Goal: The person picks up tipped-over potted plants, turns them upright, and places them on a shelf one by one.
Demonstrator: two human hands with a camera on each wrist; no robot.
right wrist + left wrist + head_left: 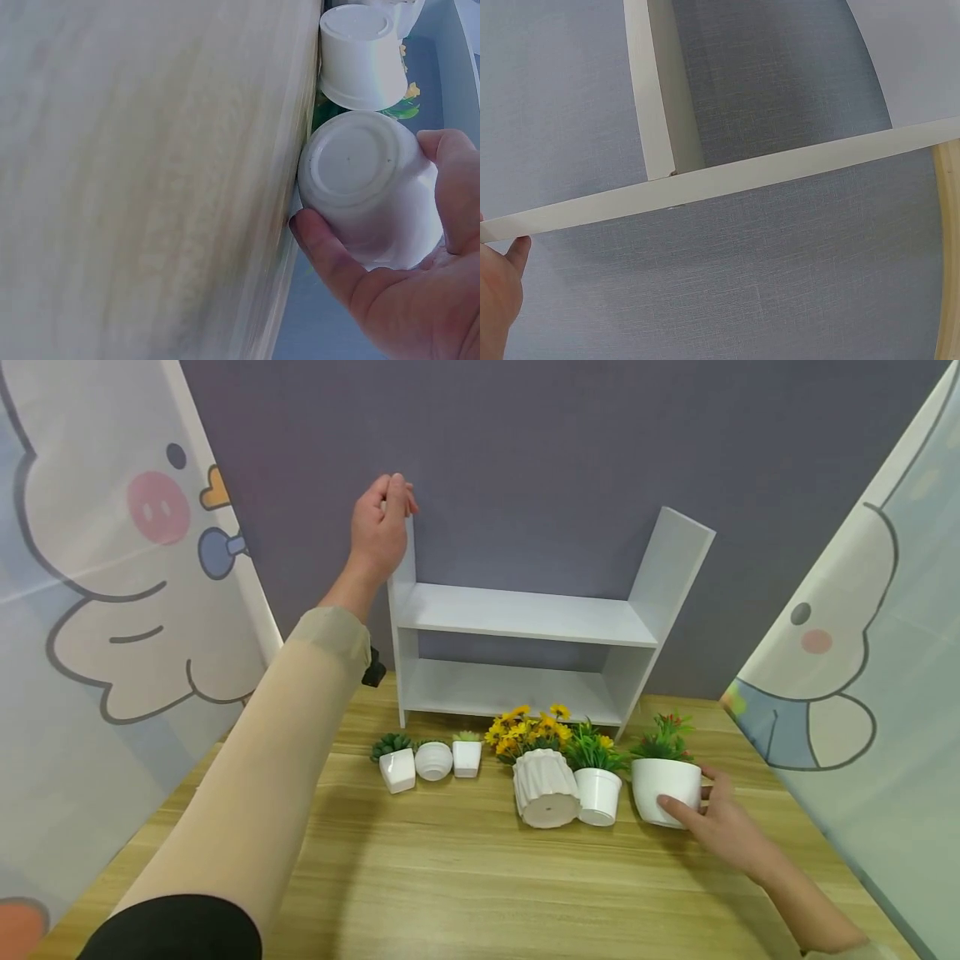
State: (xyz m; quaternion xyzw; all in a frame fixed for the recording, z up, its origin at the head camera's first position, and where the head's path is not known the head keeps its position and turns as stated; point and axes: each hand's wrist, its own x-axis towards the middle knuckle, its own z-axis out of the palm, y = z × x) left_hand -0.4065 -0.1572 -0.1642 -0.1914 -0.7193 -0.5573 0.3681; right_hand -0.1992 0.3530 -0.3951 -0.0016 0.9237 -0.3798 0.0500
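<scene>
My left hand (378, 527) grips the upper end of the left side panel of a white shelf (525, 614). In the left wrist view, the thumb of my left hand (499, 292) lies against the panel's edge (727, 180). At the right, my right hand (731, 827) holds a rounded white flowerpot (663, 789) with a green, red-tipped plant (663, 739). From the right wrist, its round base (352, 161) faces the camera, with fingers and thumb on opposite sides of the pot.
Left of the held pot lie a white pot (598, 797) with greenery and a ribbed pot (546, 789) of yellow flowers. Farther left are three small white pots (397, 770), tilted on the wooden table (465, 877). A grey wall (525, 460) rises behind the shelf.
</scene>
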